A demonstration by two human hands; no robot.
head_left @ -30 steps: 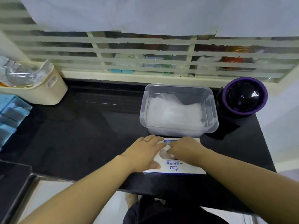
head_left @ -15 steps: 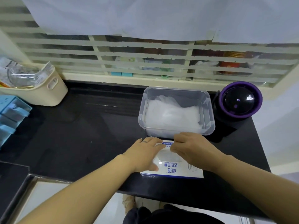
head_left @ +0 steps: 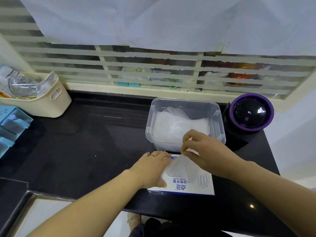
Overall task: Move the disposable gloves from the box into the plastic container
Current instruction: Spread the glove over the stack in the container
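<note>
Head view: on the black counter [head_left: 85, 151] the plastic container [head_left: 148, 132] already holds a pale heap of gloves [head_left: 171, 124], with the box [head_left: 188, 187] just in front of it. The left hand [head_left: 150, 168] lies flat, fingers straight, pressing the box down. And up comes the right hand [head_left: 205, 154]: it was down at the opening a moment ago, now it's lifted, pinching a thin glove [head_left: 181, 168] half drawn out. Another one bound for the container, I'd say.

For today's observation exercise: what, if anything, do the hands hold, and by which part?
Right hand pinches a glove by its upper tip; left hand only presses on the box.
</note>
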